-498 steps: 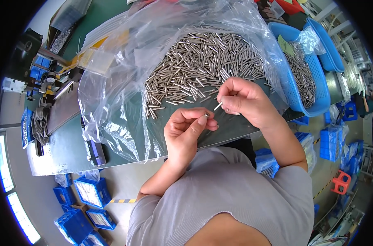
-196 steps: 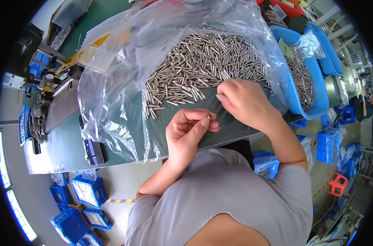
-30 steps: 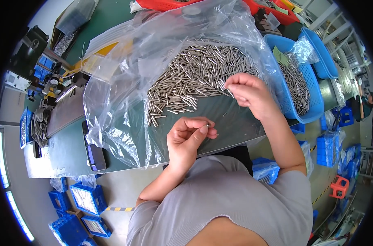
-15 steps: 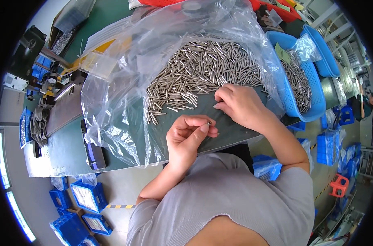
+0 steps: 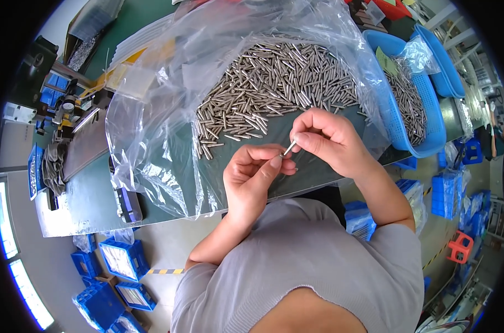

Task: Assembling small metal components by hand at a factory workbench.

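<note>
My left hand (image 5: pixel 247 180) is closed over the table's near side, thumb against forefinger, on a small metal piece (image 5: pixel 281 156) mostly hidden by the fingertips. To its right, my right hand (image 5: pixel 331 141) pinches a slim metal pin (image 5: pixel 289 148). The pin slants down to the left, its lower end at the small piece between my left fingers; whether it sits inside that piece, I cannot tell. Just beyond both hands a broad pile of similar metal pins (image 5: pixel 280 77) lies on clear plastic sheeting (image 5: pixel 152 150), which spreads over the green table (image 5: pixel 88 202).
At the right stands a blue basket (image 5: pixel 434 133) holding more pins, with a crumpled clear bag (image 5: pixel 421 55) behind it. A dark device (image 5: pixel 128 205) lies near the table's front left edge. Blue crates (image 5: pixel 121 258) and a red stool (image 5: pixel 460 247) are on the floor.
My right hand has come from the near edge of the pile toward my left hand, now with a pin in its fingers. My left hand has hardly moved.
</note>
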Motion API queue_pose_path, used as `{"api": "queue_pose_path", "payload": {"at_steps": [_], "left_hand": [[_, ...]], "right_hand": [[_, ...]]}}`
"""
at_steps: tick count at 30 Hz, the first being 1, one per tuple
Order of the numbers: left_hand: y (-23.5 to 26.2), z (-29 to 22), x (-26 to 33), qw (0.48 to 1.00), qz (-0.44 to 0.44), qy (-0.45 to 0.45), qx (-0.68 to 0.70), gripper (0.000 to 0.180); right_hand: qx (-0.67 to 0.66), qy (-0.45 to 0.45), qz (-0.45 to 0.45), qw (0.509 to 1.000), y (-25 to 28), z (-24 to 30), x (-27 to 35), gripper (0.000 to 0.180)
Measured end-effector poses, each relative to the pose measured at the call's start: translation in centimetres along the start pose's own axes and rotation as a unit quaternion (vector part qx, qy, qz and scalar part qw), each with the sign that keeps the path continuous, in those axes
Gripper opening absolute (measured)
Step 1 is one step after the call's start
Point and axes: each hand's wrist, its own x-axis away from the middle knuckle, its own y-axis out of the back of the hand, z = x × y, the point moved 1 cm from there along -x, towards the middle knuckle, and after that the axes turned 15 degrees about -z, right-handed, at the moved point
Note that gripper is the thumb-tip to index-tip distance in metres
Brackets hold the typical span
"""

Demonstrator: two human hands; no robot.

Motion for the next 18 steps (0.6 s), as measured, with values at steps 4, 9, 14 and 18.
{"api": "queue_pose_path", "payload": {"at_steps": [4,9,14,18], "left_hand": [[0.0,0.0,-0.1,1.0,0.006,0.0,0.001,0.008],[0.2,0.1,-0.1,1.0,0.007,-0.003,0.009,0.008],[0.3,0.2,-0.2,1.0,0.014,-0.013,0.008,0.007],[0.0,0.2,-0.1,1.0,0.015,-0.013,0.003,0.007]], "right_hand": [[0.002,0.014,-0.002,1.0,-0.3,-0.3,0.0,0.008],[0.091,0.097,0.026,0.991,-0.6,-0.6,-0.2,0.003],[0.034,0.06,0.001,0.998,-1.3,-1.3,0.3,0.004],[0.012,0.031,-0.03,0.999,-1.0,-1.8,0.5,0.004]]}}
